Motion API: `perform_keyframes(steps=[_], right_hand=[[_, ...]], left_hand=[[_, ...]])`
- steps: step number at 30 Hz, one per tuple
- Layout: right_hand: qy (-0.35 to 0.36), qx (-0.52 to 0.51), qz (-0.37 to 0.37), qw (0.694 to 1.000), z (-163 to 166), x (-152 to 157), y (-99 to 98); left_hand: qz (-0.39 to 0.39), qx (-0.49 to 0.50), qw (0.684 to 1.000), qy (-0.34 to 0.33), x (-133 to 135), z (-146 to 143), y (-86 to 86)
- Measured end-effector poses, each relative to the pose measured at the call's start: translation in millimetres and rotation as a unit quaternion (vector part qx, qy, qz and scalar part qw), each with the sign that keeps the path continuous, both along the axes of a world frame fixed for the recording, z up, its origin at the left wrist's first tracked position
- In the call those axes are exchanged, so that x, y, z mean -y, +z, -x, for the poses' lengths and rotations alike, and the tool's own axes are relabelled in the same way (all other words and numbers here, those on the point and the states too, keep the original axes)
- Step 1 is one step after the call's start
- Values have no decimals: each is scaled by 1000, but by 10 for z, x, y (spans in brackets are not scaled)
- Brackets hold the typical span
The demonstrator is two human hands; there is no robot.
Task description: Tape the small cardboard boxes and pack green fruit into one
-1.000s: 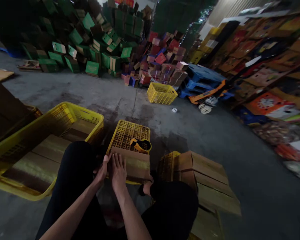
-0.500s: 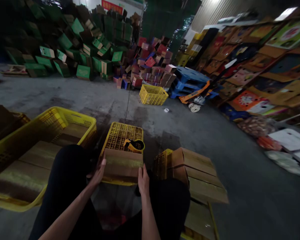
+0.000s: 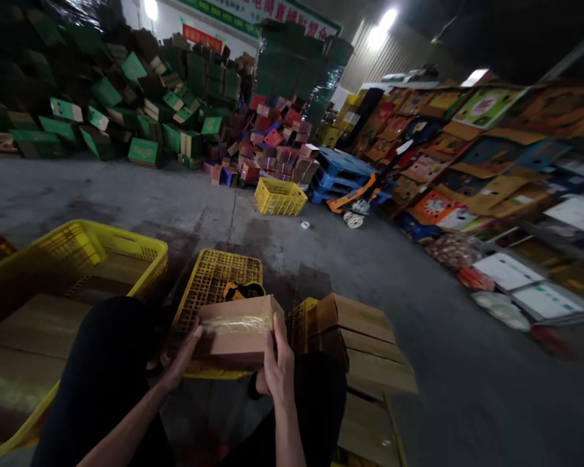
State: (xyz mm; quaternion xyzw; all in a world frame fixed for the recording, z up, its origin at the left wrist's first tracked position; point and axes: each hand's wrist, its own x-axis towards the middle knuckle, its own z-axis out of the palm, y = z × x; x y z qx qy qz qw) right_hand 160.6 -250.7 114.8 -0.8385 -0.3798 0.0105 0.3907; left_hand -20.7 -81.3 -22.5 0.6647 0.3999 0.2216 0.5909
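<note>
Writing: the white banner point(image 3: 296, 14) high on the back wall carries large red characters, of which 电商直播联盟 can be read; the small red banner point(image 3: 202, 37) below it bears yellow characters too small to make out. Printed designs, including a round white motif on an orange carton point(image 3: 435, 206), show on the stacked fruit cartons at right; their lettering is illegible. Containers: taped cardboard box point(image 3: 236, 329), shiny clear tape along its upper face, is held over the near part of a gridded yellow crate point(image 3: 226, 267) between the knees; contact with the crate cannot be judged. Left hand point(image 3: 183, 355): fingers extended, laid against the box's left end. Right hand point(image 3: 279, 363): partly curled round the right end, thumb toward the near face; the two grip the box between them. A yellow-and-black tape dispenser point(image 3: 244, 290) lies on the grid just behind the box, partly hidden. Large yellow crate point(image 3: 131, 245) at left contains several cardboard boxes point(image 3: 39, 322); right-hand yellow crate point(image 3: 299, 324) carries more cartons point(image 3: 377, 366), some projecting past its edge. Another yellow crate point(image 3: 279, 198) stands farther off on the floor, near blue pallets point(image 3: 343, 165).
</note>
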Motion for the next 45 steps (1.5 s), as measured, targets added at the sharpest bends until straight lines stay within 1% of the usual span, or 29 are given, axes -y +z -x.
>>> perform_keyframes(steps=[2,4,6,7,8,9,10,11,12,14,15,16,18,20,23,28,31,33,36,39,42,45], right_hand=[[32,61,10,998,41,-46,108],[52,98,18,994,92,-99,162],[61,115,20,991,165,-157,184],[66,120,20,990,216,-189,190],[71,126,23,989,279,-225,194],[76,135,27,987,352,-265,198],[80,147,33,985,434,-309,201],[80,159,38,983,520,-357,203],[81,172,41,981,606,-408,203],[88,190,39,977,759,-507,192],[96,193,33,976,820,-551,182],[106,193,26,975,869,-589,168],[121,188,6,975,930,-645,139],[132,183,-14,974,959,-677,127],[164,177,-24,970,983,-699,174],[223,179,23,958,1042,-659,338],[243,196,56,948,1064,-545,369],[243,209,72,944,1061,-455,369],[222,215,77,948,1040,-383,389],[222,206,68,951,1035,-427,450],[217,192,55,955,1063,-512,503],[195,200,47,959,1070,-529,506]], left_hand=[[6,-11,1000,-7,-7,-135,-51],[11,-23,1000,-16,-35,-229,-96],[18,-35,999,-23,-48,-262,-80],[20,-36,999,-23,-41,-256,-31],[19,-37,999,-27,-22,-238,50],[3,-16,999,-34,5,-210,163],[-14,19,998,-54,38,-176,303],[-29,54,994,-85,72,-140,463],[-46,89,990,-97,103,-104,633],[-79,143,982,-99,137,-46,962],[-89,157,977,-110,136,-26,1100],[-99,165,974,-122,123,-11,1211],[-114,175,968,-138,64,6,1345],[-133,170,966,-144,-16,22,1378],[-172,151,963,-140,-125,69,1332],[-211,111,962,-134,-209,199,1260],[-227,94,961,-128,-230,266,1250],[-236,84,959,-133,-245,296,1260],[-256,69,953,-150,-252,323,1291],[-301,66,939,-154,-213,343,1297],[-348,86,920,-158,-147,359,1253],[-379,86,910,-141,-114,366,1218]])
